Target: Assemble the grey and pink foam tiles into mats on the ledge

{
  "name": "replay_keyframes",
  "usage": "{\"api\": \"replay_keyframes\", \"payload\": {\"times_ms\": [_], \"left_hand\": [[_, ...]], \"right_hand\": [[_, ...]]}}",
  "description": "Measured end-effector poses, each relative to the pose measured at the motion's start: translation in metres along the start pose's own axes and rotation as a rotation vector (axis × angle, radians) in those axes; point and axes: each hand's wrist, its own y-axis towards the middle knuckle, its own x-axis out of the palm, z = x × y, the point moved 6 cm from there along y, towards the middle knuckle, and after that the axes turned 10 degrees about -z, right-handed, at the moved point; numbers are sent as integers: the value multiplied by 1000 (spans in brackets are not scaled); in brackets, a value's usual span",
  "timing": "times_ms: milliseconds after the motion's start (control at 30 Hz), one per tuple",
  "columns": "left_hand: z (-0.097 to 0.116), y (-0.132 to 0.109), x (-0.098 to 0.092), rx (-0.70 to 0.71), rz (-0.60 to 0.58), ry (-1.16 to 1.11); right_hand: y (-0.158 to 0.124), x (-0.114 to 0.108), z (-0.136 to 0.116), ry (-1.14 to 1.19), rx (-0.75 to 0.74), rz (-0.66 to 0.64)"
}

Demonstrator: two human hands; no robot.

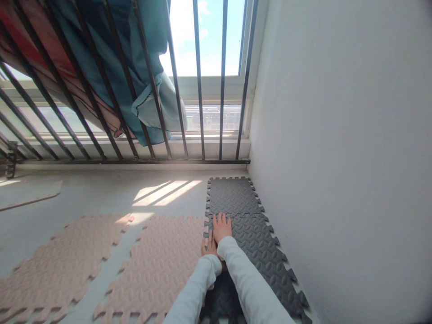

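Note:
My right hand (pixel 222 227) lies flat with fingers stretched out on a dark grey foam puzzle mat (pixel 256 238), close to the seam with the further grey mat (pixel 232 195). My left hand (pixel 209 246) rests just below and left of it, partly hidden under the right wrist, pressing where the grey mat's toothed edge meets a beige foam mat (pixel 162 261). Its visible fingers lie flat. Both arms wear white sleeves. Neither hand holds anything.
Another beige mat (pixel 57 265) lies apart on the concrete floor at the left. A white wall (pixel 337 135) runs close along the right. Black window bars (pixel 199 90) with blue and red cloth (pixel 141 81) hanging stand ahead. A flat board (pixel 27 193) lies far left.

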Motion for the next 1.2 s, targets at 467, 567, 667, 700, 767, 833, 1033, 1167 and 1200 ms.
{"api": "replay_keyframes", "payload": {"times_ms": [467,567,667,700,767,833,1033,1167,1200], "left_hand": [[-6,12,8,-24,42,-14],[-6,12,9,-38,53,12],[-7,11,8,-66,66,34],[-7,10,8,-70,67,36],[-6,9,7,-70,45,34],[-5,8,6,-69,11,29],[-4,7,4,-63,-5,23],[-5,12,8,-73,-4,19],[-6,14,9,-82,-9,19]], "right_hand": [[-4,-3,3,14,77,39],[-4,-3,4,8,93,31],[-4,-3,3,-3,90,30],[-4,-3,3,-6,90,30],[-4,-3,3,-9,92,30],[-5,-3,3,-8,93,28],[-6,-2,5,20,97,37],[-7,-3,3,21,108,18],[-7,-2,3,19,109,17]]}}
